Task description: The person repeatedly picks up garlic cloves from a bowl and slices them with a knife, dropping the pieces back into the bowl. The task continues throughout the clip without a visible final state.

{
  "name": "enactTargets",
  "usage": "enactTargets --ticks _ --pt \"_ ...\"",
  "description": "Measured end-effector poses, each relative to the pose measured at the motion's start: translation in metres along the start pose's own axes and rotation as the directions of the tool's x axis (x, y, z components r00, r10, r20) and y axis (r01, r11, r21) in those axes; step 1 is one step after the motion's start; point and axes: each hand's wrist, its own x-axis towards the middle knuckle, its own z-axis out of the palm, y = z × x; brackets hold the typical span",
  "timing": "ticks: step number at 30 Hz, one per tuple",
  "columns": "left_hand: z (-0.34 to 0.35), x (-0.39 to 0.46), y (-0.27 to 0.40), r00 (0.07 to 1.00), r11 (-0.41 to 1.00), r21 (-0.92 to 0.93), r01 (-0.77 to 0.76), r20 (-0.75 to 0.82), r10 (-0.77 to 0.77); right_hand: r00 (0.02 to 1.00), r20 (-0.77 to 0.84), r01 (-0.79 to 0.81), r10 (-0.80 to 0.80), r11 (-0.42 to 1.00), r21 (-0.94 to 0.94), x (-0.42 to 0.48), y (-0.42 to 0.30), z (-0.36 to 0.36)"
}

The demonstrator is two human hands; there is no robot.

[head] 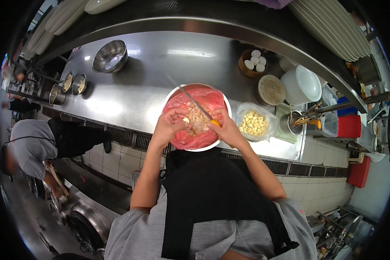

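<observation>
My left hand [173, 125] pinches a pale garlic clove [186, 120] between thumb and fingertips. In my right hand [226, 127] is a knife [195, 101] with a yellow handle, its blade pointing up and to the left across a white bowl [227, 107]. A red plastic bag [208, 94] lines the bowl, and unpeeled garlic cloves and loose skins [200, 122] lie in it. Both hands are over the bowl, which is at the counter's front edge. Right of the bowl, a clear plastic bag [254, 123] holds many peeled cloves.
On the steel counter [156, 65] are a perforated metal bowl [110, 57], small metal bowls [80, 84], a container of eggs [253, 63], stacked white bowls [304, 84] and a utensil pot [291, 123]. A shelf edge [195, 24] runs above. A co-worker [35, 139] bends at the left.
</observation>
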Motion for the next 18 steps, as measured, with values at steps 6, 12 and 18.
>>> enactTargets --ticks 6,12,18 --pt "-0.027 0.009 -0.017 0.998 0.929 -0.364 0.071 0.025 -0.066 0.999 -0.026 -0.02 0.03 0.943 0.332 -0.01 -0.017 -0.003" --pt "-0.03 0.019 -0.025 0.991 0.919 -0.373 0.127 0.096 -0.099 0.994 -0.108 0.063 -0.021 0.913 0.404 -0.024 -0.034 -0.005" --pt "-0.026 0.031 -0.026 0.985 0.909 -0.392 0.146 0.145 -0.096 0.992 -0.086 0.125 -0.097 0.885 0.449 -0.019 -0.054 0.021"
